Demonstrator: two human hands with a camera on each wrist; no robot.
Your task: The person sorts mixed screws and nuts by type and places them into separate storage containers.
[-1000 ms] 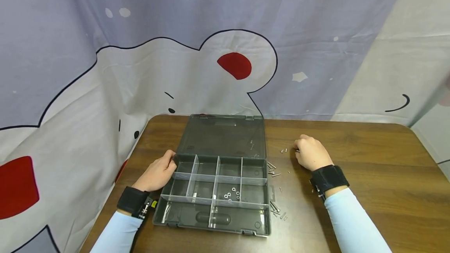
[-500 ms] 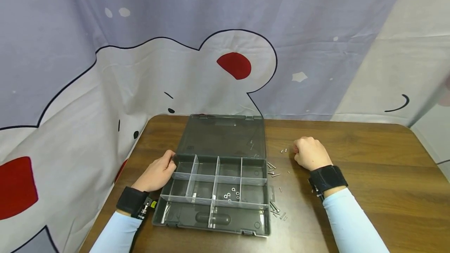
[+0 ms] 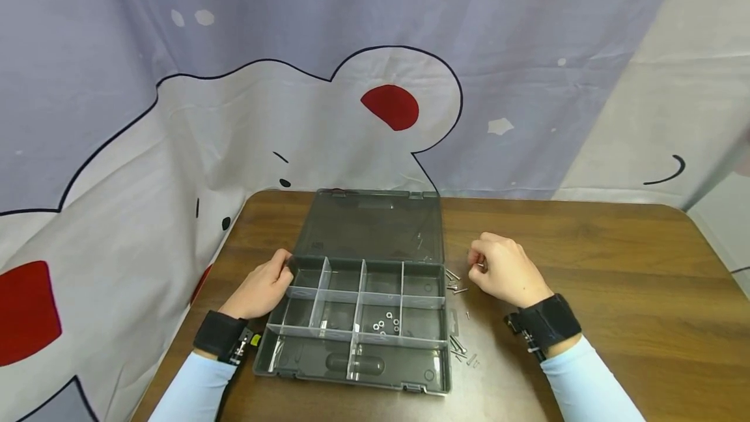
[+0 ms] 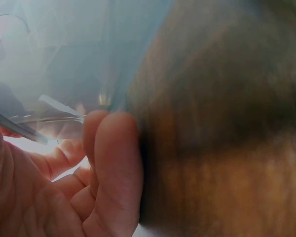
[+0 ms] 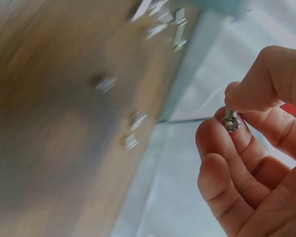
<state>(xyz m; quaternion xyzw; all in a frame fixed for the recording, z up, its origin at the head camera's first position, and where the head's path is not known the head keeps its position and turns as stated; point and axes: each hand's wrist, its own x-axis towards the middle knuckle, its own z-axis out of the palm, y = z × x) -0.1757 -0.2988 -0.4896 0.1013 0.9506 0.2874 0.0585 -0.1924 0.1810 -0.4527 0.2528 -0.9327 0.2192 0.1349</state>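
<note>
A grey see-through compartment box [image 3: 316, 365] lies open on the table with its lid [image 3: 372, 226] folded back. My left hand [image 3: 259, 290] grips the box's left wall near the hinge side; the left wrist view has the fingers [image 4: 118, 153] against the clear plastic. Over the table right of the box, my right hand [image 3: 511, 271] pinches a small metal screw [image 5: 231, 121] between thumb and fingers. Several small nuts [image 3: 380, 325] sit in one middle-row compartment.
Loose screws [image 3: 453, 287] lie along the box's right side, with more screws [image 3: 457, 345] nearer its front corner. The wooden table [image 3: 633, 279] extends to the right. A patterned cloth [image 3: 515, 83] hangs behind it.
My right hand has lifted from the table farther right and moved left towards the box, carrying the screw. The left hand and box have stayed put.
</note>
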